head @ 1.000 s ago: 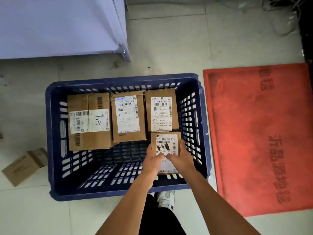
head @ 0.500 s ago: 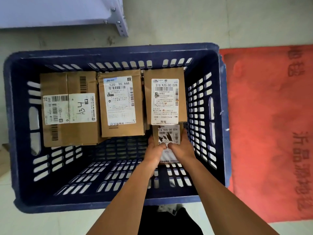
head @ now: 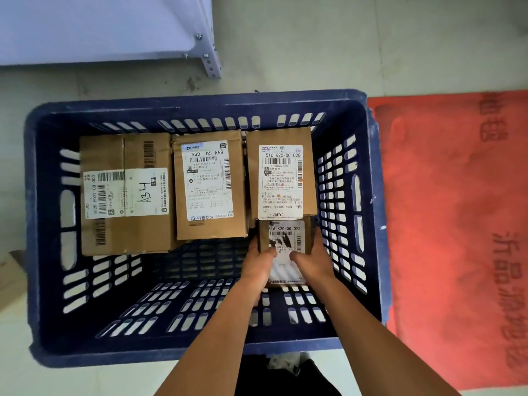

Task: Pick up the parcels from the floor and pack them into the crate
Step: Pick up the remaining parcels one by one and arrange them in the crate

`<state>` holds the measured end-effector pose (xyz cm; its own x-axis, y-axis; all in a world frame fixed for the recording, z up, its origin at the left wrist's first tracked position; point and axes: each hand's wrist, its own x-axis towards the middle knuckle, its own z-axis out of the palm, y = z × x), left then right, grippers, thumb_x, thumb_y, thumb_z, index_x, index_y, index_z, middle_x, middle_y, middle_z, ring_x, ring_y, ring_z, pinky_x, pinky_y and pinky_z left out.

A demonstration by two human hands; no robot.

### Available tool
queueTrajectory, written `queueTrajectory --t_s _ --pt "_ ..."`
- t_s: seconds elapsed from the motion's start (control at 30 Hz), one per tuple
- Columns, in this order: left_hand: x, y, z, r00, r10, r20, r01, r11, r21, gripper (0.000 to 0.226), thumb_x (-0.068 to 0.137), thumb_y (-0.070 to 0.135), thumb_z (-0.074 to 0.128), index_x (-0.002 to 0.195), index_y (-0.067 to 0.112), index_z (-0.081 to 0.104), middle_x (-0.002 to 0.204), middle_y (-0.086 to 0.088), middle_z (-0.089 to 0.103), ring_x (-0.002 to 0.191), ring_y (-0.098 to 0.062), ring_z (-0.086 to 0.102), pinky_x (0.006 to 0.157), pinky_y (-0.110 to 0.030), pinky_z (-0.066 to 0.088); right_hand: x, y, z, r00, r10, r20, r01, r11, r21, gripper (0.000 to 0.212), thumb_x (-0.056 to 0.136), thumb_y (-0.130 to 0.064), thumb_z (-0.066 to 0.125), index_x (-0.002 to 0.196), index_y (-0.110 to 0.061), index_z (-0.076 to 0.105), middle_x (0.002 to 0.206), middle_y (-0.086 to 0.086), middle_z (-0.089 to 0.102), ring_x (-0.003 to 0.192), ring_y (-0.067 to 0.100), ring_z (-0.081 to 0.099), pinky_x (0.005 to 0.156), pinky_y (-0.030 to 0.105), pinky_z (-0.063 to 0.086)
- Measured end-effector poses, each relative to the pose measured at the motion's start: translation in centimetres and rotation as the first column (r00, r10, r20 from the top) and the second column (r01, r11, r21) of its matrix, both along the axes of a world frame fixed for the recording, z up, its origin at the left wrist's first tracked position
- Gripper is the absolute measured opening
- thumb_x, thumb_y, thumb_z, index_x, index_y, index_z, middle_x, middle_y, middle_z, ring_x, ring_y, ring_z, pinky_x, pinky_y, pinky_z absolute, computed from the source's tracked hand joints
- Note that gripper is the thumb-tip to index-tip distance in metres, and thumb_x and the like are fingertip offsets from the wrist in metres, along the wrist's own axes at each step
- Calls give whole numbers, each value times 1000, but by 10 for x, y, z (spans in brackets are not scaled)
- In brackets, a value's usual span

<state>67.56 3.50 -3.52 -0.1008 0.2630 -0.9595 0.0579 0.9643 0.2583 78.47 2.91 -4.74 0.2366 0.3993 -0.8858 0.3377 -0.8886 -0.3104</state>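
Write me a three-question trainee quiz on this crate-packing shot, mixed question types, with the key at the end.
1. True or false: the small parcel held by the left hand and right hand is outside the blue crate.
2. Which label code is on the middle parcel of the back row? A) 516-K20-00 028 B) 530-D5 A68 C) handwritten A34
3. Fill in: to the right of the crate lies a red ____.

Key:
1. False; it is inside, just in front of the back-right parcel.
2. B
3. mat
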Motion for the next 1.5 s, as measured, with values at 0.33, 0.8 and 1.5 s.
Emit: queueTrajectory --t_s 0.33,0.8,1.5 --pt "-50 -27 97 998 7 -68 -6 1000 8 58 95 9 45 149 16 24 141 -12 45 109 -23 52 84 -29 41 -35 -16 111 999 2 38 -4 999 40 77 83 -11 59 148 -24 19 128 10 59 110 30 57 92 34 47" --pt "-292 -39 272 979 196 -52 -177 952 251 61 85 -1 57 140 19 39 139 -4 47 124 -25 49 95 -31 43 -282 -23 278 961 118 -249 -80 984 158 77 81 -11 66 146 -28 28 136 8 51 122 22 51 94 28 43" --pt "-795 -75 252 972 183 -148 -166 979 121 55 85 4 59 136 18 45 141 -12 46 123 -25 51 96 -29 40 -770 -45 257 968 42 -247 -38 999 19 71 79 -5 66 140 -26 37 131 9 50 109 20 49 91 30 43"
